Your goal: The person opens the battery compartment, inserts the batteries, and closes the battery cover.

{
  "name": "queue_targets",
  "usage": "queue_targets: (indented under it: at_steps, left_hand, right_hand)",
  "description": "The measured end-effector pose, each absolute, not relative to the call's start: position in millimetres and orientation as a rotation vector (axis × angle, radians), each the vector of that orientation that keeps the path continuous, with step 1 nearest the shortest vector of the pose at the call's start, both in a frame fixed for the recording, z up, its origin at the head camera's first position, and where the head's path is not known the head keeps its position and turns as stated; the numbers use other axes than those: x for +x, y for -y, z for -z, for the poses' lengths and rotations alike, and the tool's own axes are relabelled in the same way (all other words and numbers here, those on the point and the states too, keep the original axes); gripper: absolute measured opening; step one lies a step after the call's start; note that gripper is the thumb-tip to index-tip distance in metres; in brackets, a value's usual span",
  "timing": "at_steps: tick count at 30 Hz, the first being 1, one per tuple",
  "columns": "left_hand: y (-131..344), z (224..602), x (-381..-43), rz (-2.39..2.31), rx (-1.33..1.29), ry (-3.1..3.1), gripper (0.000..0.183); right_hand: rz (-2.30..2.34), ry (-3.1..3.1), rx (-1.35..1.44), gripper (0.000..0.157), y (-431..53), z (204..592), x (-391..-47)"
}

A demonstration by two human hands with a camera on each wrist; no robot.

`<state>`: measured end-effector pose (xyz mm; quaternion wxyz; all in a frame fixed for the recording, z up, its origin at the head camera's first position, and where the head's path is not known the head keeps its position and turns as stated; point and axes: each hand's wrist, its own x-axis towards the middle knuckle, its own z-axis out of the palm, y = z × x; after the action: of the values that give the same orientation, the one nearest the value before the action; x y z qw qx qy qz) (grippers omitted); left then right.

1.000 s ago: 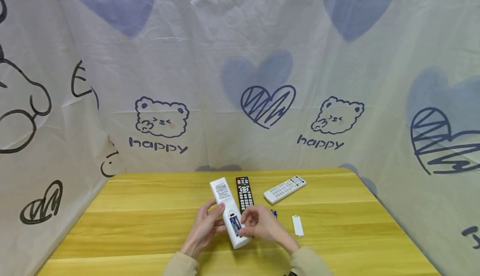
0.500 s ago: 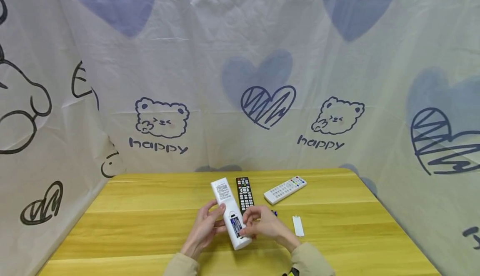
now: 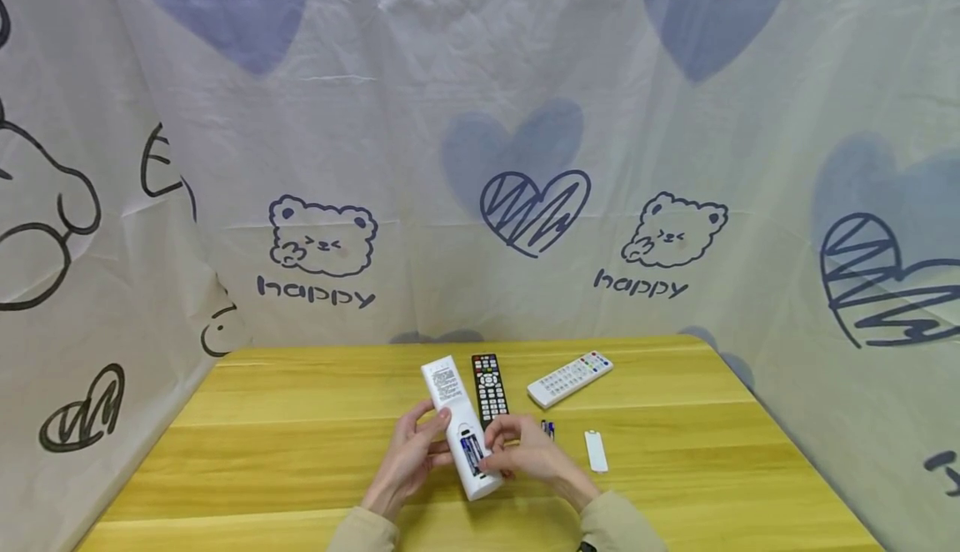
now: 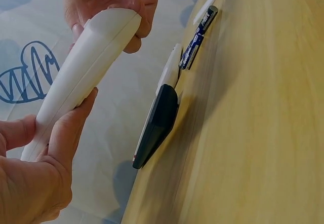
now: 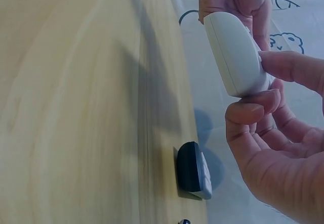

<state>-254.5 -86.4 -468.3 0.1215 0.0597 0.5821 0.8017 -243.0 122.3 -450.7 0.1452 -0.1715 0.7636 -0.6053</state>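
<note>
In the head view a white remote control (image 3: 464,412) is held back side up above the table, tilted with its far end to the left. Its battery compartment is uncovered and dark blue batteries (image 3: 471,454) lie inside. My left hand (image 3: 408,454) grips its left side, thumb on the back and fingers beneath. At the lower right edge my right hand (image 3: 528,452) pinches it, thumb tip by the compartment's lower end. The right wrist view has the right thumb on the back of the remote control (image 5: 235,57), other fingers curled under its edge.
Behind the hands, a black remote control (image 3: 491,385) and another white remote control (image 3: 570,379) lie buttons up. Blue batteries (image 3: 548,429) rest just beyond the right hand, with a white battery cover (image 3: 596,451) to their right. A printed curtain (image 3: 450,285) hangs behind the wooden table (image 3: 720,469).
Both hands and the held remote control stay almost in place. The right hand has shifted very slightly, and more of the loose batteries behind it now shows.
</note>
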Motion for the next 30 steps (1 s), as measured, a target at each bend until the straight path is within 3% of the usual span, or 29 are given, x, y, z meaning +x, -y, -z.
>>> queue_targets:
  at_steps: [9,16,20,25,30]
  left_hand:
    - [86,470,-256,-2.335,0.193,-1.687,0.052]
    - [86,472,-255,-2.336,0.222,-1.678,0.055]
    - [86,471,-255,-2.336,0.227,-1.671,0.054]
    - [86,471,-256,-2.323,0.199,-1.685,0.053]
    - [86,472,-257,-2.317,0.188,-1.693,0.054]
  right_hand:
    - [1.695,-2.240,-0.657,0.030,-127,454,-242]
    - [1.721,-2.268,-0.666,0.030,-157,459,-248]
    - [1.618,-2.559,-0.565,0.026,-182,462,-256]
    - [1.410,-2.904,-0.231,0.017,-211,467,-262]
    - [1.185,-3.000,-0.002,0.029,-236,473,-267]
